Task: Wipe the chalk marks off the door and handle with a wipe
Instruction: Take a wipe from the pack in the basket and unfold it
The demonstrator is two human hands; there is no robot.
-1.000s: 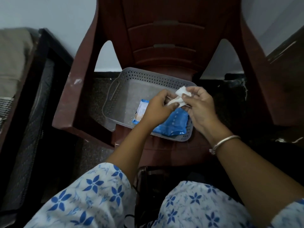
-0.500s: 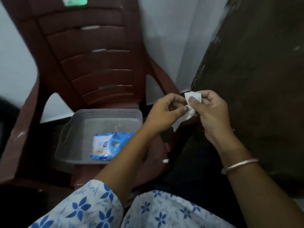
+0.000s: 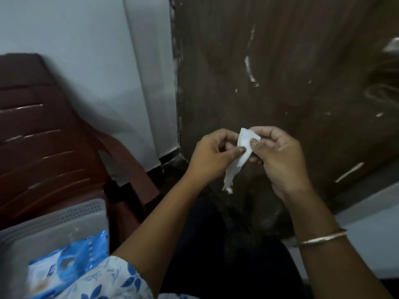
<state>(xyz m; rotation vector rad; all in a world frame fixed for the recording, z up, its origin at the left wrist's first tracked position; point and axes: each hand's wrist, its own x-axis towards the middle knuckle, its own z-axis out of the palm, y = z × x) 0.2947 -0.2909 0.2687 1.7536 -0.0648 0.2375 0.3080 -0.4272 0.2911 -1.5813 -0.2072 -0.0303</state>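
A small white wipe (image 3: 243, 152) hangs folded between both hands in front of a dark brown door (image 3: 280, 72). My left hand (image 3: 212, 156) pinches its left edge with thumb and forefinger. My right hand (image 3: 278, 156) pinches its upper right corner. White chalk marks (image 3: 249, 67) streak the door above the hands, and fainter scribbles (image 3: 380, 91) show at the far right. A pale blurred shape at the door's upper right edge may be the handle; I cannot tell.
A maroon plastic chair (image 3: 54, 147) stands at the left against a pale wall (image 3: 86, 50). On its seat sits a grey perforated tray (image 3: 64, 216) holding a blue wipes packet (image 3: 64, 264). The floor below the door is dark.
The view has swung right from the chair and tray to the door. Both hands carried the wipe along, away from the tray, and still pinch it.
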